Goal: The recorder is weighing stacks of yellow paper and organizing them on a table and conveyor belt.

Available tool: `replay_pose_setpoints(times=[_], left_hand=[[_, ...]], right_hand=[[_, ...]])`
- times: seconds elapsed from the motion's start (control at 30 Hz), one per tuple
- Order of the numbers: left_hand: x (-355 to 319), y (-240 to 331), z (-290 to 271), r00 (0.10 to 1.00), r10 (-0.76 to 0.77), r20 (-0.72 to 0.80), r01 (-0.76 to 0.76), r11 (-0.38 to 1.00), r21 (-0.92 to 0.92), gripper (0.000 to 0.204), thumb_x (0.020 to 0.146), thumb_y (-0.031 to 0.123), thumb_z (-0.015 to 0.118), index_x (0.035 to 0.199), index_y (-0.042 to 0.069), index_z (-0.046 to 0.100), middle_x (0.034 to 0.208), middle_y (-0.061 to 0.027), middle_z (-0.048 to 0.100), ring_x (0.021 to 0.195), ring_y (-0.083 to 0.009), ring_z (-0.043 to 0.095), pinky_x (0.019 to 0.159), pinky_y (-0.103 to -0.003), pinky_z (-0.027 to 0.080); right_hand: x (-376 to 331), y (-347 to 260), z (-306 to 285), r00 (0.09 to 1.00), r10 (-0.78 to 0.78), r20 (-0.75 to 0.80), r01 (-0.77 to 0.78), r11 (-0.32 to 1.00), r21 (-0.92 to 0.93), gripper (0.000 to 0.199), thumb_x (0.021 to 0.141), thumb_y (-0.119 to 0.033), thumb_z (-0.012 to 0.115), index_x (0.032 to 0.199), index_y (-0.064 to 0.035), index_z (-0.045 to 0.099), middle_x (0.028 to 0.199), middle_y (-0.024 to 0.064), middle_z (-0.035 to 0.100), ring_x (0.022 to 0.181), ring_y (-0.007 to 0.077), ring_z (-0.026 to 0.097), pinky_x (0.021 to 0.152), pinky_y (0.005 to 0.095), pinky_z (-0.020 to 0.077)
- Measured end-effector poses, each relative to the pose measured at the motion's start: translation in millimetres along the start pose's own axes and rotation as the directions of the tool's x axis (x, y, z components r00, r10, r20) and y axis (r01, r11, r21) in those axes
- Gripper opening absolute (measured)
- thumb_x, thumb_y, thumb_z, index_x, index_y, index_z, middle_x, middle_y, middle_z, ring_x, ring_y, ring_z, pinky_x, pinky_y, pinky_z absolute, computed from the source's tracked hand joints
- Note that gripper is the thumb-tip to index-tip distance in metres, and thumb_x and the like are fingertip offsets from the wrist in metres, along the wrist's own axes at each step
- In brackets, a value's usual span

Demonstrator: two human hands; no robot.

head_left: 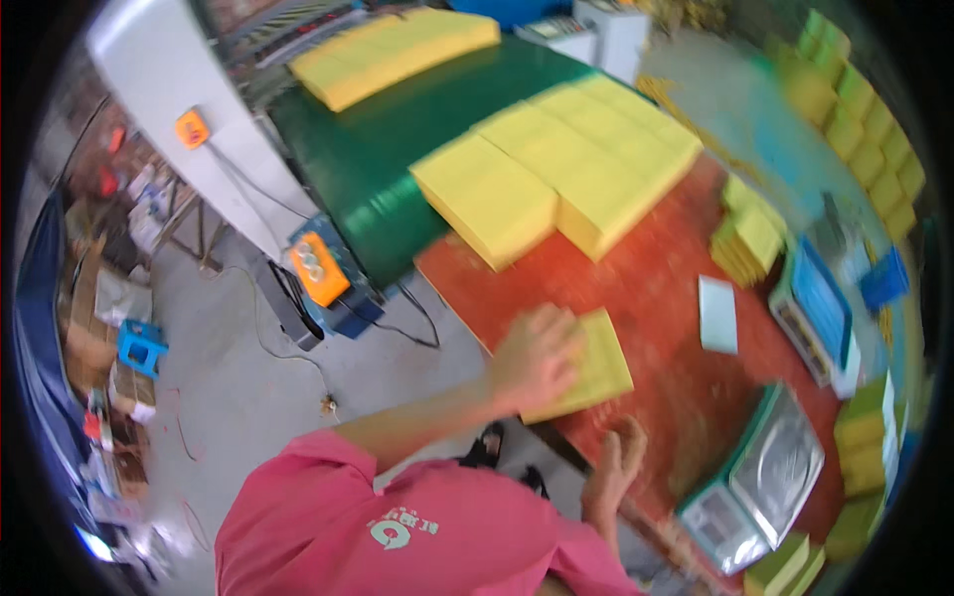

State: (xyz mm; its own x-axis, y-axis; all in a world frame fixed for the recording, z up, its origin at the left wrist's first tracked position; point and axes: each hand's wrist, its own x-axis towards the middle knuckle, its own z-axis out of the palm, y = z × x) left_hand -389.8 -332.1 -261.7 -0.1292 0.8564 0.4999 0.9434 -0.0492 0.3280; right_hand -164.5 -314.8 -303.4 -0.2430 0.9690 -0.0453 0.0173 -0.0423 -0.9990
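My left hand (540, 360) reaches across to the near edge of the red table, its fingers curled on the left side of a thin pack of yellow paper (602, 370). The hand is a little blurred, and its fingertips are partly hidden. The pack lies at a slant, with one corner by the table's edge. Close to it, at the table's edge, my right hand (614, 467) holds nothing, with thumb and fingers apart. Beyond my hands, thick yellow paper blocks (497, 194) sit side by side where the red table (661, 402) meets a green belt.
A scale (760, 477) stands at the table's right. Further up lie a pale card (717, 314), yellow packs (747, 233) and a blue-topped device (820, 308). The green belt (397, 149) bears another yellow row (397, 50). An orange control box (318, 268) stands left of it.
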Motion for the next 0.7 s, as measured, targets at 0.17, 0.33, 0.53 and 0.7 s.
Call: replay_pose_setpoints(times=[0.17, 0.33, 0.53, 0.7], left_hand=[[-16.7, 26.0, -8.8, 0.974, -0.121, 0.191, 0.124, 0.992, 0.001, 0.048, 0.086, 0.023, 0.062, 0.129, 0.003, 0.053, 0.120, -0.0216, 0.056, 0.103, -0.0409, 0.056, 0.087, -0.051, 0.046], [-39.3, 75.0, 11.2, 0.970, -0.138, 0.200, 0.152, 0.986, -0.061, 0.054, 0.087, 0.019, 0.064, 0.136, 0.001, 0.049, 0.126, -0.0208, 0.054, 0.113, -0.0405, 0.054, 0.096, -0.046, 0.044], [-44.1, 135.1, 27.8, 0.802, -0.440, 0.404, 0.536, 0.232, -0.811, 0.051, 0.092, 0.024, 0.061, 0.135, 0.000, 0.049, 0.132, -0.0177, 0.054, 0.121, -0.0312, 0.054, 0.102, -0.041, 0.042], [23.0, 224.9, 79.4, 0.878, 0.033, 0.478, 0.472, 0.109, -0.875, 0.043, 0.100, 0.025, 0.052, 0.136, 0.000, 0.050, 0.130, -0.0106, 0.058, 0.112, -0.0161, 0.057, 0.090, -0.032, 0.050]], right_hand=[[-47.1, 76.2, -4.9, 0.586, 0.566, 0.579, -0.806, 0.339, 0.484, 0.043, 0.098, -0.016, 0.052, 0.136, 0.0015, 0.045, 0.130, 0.0166, 0.058, 0.119, 0.0305, 0.056, 0.102, 0.0433, 0.0447], [-35.4, 57.0, -25.0, 0.729, 0.392, 0.561, -0.684, 0.435, 0.585, 0.044, 0.097, -0.016, 0.050, 0.137, 0.0015, 0.046, 0.136, 0.0148, 0.054, 0.126, 0.0277, 0.051, 0.107, 0.0410, 0.0391], [-71.7, -43.9, -133.4, 0.914, 0.253, 0.318, -0.342, 0.901, 0.267, 0.043, 0.097, -0.013, 0.050, 0.137, 0.0038, 0.048, 0.138, 0.0145, 0.051, 0.125, 0.0245, 0.052, 0.106, 0.0369, 0.0386], [-57.6, -94.4, -216.7, 0.854, -0.503, -0.130, 0.485, 0.862, -0.149, 0.050, 0.098, -0.032, 0.054, 0.135, 0.0013, 0.052, 0.152, 0.0219, 0.035, 0.141, 0.0335, 0.034, 0.114, 0.0437, 0.0271]])
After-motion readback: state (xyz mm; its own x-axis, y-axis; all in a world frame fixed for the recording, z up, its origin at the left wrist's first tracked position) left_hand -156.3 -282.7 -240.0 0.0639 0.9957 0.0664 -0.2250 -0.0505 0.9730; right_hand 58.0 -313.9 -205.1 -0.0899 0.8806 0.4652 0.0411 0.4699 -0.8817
